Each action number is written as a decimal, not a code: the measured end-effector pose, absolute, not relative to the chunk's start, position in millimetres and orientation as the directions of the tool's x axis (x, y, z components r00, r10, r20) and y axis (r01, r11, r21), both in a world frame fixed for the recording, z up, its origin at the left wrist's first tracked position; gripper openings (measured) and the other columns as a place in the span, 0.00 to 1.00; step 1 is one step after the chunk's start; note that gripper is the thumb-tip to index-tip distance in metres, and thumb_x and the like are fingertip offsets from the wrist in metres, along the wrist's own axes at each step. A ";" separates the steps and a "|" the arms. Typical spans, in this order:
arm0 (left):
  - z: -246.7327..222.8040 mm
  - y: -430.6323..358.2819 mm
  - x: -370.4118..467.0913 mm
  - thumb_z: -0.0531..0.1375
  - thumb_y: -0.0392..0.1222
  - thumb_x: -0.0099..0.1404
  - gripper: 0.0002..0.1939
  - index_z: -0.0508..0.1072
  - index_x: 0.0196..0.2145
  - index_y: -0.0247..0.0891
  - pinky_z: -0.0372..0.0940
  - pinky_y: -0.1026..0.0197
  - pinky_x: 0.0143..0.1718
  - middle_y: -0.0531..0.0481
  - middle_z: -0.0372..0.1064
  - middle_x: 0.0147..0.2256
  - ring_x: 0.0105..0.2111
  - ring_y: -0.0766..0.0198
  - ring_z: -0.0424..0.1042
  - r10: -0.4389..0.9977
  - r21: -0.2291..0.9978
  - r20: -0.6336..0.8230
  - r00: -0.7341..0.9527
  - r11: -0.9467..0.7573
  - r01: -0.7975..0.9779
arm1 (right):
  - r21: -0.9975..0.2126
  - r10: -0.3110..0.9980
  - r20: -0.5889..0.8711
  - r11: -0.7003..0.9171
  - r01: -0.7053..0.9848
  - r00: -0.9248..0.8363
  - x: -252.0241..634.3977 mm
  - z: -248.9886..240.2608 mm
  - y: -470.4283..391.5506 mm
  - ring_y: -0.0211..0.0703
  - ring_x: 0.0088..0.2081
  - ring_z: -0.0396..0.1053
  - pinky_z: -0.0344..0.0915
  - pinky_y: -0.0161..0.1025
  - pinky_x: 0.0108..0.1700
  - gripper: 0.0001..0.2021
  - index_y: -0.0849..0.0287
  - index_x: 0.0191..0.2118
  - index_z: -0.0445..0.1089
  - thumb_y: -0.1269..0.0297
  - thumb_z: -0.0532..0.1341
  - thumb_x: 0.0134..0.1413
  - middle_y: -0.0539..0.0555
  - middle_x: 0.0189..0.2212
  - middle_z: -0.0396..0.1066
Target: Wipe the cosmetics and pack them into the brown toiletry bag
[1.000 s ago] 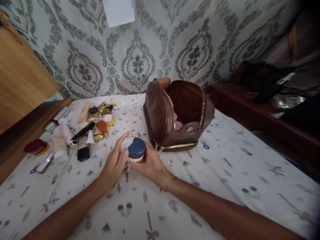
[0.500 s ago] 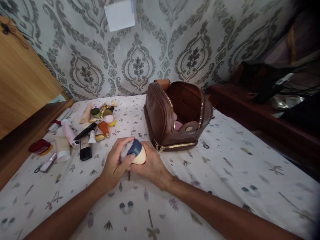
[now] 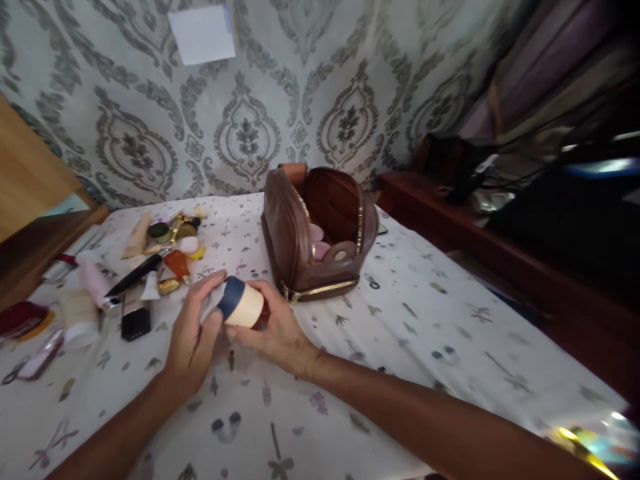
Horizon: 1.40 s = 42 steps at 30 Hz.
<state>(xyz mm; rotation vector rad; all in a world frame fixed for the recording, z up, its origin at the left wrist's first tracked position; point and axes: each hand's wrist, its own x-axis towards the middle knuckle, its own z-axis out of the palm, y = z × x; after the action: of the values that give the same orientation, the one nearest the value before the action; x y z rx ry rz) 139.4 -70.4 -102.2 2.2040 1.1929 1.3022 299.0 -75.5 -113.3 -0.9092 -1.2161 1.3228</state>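
- While my left hand (image 3: 190,337) grips the pale, lidded end, my right hand (image 3: 285,340) is closed round the dark red base of the jar (image 3: 246,307).
- Jar: between both hands, above the patterned cloth (image 3: 380,413), tipped on its side. Long axis runs roughly from 10 o'clock (blue band, pale end) to 4 o'clock (base).
- Brown bag (image 3: 286,230): unzipped, at 1 to 2 o'clock from the jar, apart from it; right hand nearer. Pink items (image 3: 321,251) show inside its mouth.
- Loose cosmetics, 9 to 11 o'clock; left hand nearer. Noted: orange bottle (image 3: 176,265), black-capped bottle (image 3: 135,325), cream tube (image 3: 79,317). Dark red jar lid (image 3: 23,319) at 9 o'clock, farther out.
- Writing: none legible on the held jar. Faint marks on the red lid, too blurred to read. No brand confirmed anywhere.
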 end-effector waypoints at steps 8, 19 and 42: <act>-98.8 -60.3 135.8 0.51 0.35 0.72 0.21 0.64 0.60 0.43 0.58 0.59 0.61 0.45 0.61 0.59 0.60 0.60 0.62 0.634 0.371 0.555 0.538 -0.768 0.522 | -0.938 0.958 0.284 0.288 0.191 -0.050 304.7 -118.0 -72.9 0.47 0.42 0.70 0.68 0.43 0.46 0.25 0.58 0.47 0.67 0.67 0.70 0.39 0.54 0.42 0.72; -89.3 -59.8 139.0 0.49 0.56 0.72 0.22 0.71 0.52 0.39 0.61 0.56 0.57 0.46 0.73 0.51 0.53 0.57 0.70 0.905 0.826 0.311 0.292 -0.409 0.389 | -0.864 0.878 0.469 0.479 0.155 -0.095 302.9 -129.8 -72.9 0.50 0.52 0.70 0.67 0.47 0.54 0.28 0.53 0.54 0.66 0.74 0.67 0.45 0.57 0.50 0.70; -89.1 -60.4 142.8 0.70 0.49 0.54 0.38 0.62 0.59 0.44 0.65 0.55 0.51 0.49 0.72 0.47 0.47 0.55 0.72 0.962 0.963 0.168 0.216 -0.206 0.170 | -0.977 0.968 0.213 0.212 -0.023 -0.136 305.4 -124.4 -73.4 0.53 0.52 0.69 0.68 0.49 0.52 0.28 0.56 0.54 0.66 0.55 0.69 0.48 0.59 0.51 0.68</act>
<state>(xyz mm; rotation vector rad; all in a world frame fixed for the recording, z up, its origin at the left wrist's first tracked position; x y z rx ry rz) 142.8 -60.4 -89.1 1.5806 1.0975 1.0946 305.4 -73.4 -124.4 -0.9739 -1.3967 1.1496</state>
